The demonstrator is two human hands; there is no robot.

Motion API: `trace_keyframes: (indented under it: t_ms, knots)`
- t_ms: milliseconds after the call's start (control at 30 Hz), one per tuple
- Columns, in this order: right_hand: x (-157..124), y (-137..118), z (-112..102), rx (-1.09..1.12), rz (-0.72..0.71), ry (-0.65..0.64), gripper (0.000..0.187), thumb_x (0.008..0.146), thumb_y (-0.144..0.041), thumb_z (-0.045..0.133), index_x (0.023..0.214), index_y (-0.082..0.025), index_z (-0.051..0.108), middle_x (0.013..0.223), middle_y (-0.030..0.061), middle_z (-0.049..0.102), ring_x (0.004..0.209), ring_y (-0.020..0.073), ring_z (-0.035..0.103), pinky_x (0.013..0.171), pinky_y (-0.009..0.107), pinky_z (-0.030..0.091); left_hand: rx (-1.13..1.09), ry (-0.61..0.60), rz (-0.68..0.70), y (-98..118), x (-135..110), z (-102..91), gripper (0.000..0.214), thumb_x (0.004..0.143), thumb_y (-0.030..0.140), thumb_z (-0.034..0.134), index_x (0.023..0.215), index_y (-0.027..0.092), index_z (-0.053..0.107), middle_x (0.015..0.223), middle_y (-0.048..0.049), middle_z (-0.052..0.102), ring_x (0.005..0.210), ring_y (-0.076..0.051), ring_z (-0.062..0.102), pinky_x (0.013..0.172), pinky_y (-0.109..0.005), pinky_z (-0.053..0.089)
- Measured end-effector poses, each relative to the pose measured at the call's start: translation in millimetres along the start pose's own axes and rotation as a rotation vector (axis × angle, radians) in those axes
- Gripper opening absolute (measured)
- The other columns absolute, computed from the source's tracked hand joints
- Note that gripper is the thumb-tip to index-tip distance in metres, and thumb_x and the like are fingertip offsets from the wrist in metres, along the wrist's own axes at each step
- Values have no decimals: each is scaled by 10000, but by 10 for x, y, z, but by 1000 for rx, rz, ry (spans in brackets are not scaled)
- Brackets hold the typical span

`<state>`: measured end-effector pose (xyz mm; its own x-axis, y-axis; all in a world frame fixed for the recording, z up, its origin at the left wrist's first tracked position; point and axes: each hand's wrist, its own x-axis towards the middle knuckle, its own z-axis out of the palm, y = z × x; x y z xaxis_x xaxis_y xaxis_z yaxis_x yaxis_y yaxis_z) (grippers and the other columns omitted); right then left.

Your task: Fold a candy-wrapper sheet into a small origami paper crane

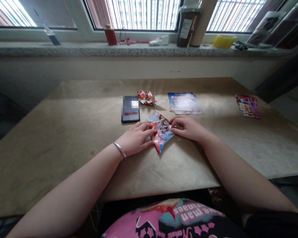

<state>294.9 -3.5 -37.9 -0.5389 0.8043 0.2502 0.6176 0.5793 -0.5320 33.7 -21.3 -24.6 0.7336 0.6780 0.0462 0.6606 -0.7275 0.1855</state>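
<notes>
A printed sheet of paper [165, 130], blue with pictures and lettering and an orange-red flap on its left, lies folded to a point toward me. My left hand [140, 137], a silver bangle at its wrist, holds the paper's left side against the table, fingers stretched over the flap. On the opposite edge, my right hand [185, 126] pinches the paper between thumb and curled fingers. Just beyond are a phone [130, 114] and red-and-white folded paper pieces [147, 96]. The paper's side edges are partly hidden under my fingers.
A stack of printed sheets [185, 101] lies behind my right hand. Several colourful cards [248, 106] rest at the far right of the table [64, 132]. The window sill [144, 51] holds a red container [111, 35], a dark jar [187, 28] and a yellow object [223, 41].
</notes>
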Motion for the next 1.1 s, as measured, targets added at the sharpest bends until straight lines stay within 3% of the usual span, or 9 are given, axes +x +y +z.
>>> trace_keyframes:
  t_ms: [233, 600, 767, 900, 1100]
  knots:
    - [-23, 51, 20, -89, -67, -32, 303, 744, -340, 683, 1018, -211, 663, 1154, 84, 624, 1090, 223, 556, 972, 402, 422, -18, 67, 24, -6, 29, -38, 329, 919, 390, 437, 1141, 234, 622, 1169, -62, 602, 1036, -208, 524, 949, -384, 395]
    - [-20, -11, 41, -195, -50, -60, 396, 741, -362, 685, 1119, -253, 647, 1260, 43, 600, 1218, 281, 468, 1045, 487, 364, 16, 110, 2, -24, 41, -52, 268, 903, 361, 470, 961, 208, 682, 1033, -54, 665, 877, -188, 572, 823, -352, 436]
    - [-11, -7, 56, -145, -34, -85, 414, 748, -319, 680, 1154, -249, 635, 1301, 45, 575, 1263, 290, 432, 1046, 504, 368, 3, 148, -18, -29, 42, -29, 315, 891, 364, 483, 1122, 203, 624, 1205, -74, 608, 1057, -226, 542, 935, -396, 413]
    - [-18, -13, 74, -145, -54, -88, 396, 774, -289, 653, 1169, -266, 634, 1319, 24, 561, 1307, 292, 378, 1057, 532, 348, 12, 100, -79, -48, 32, 21, 473, 885, 407, 476, 1309, 195, 488, 1376, -105, 477, 1215, -265, 451, 1038, -445, 340]
    - [-26, -30, 103, -89, -100, -95, 360, 790, -228, 635, 1138, -320, 652, 1283, -12, 589, 1309, 265, 379, 1057, 527, 357, -4, 58, -73, -61, 27, 32, 529, 884, 425, 475, 1342, 161, 441, 1353, -110, 495, 1197, -261, 443, 1055, -435, 331]
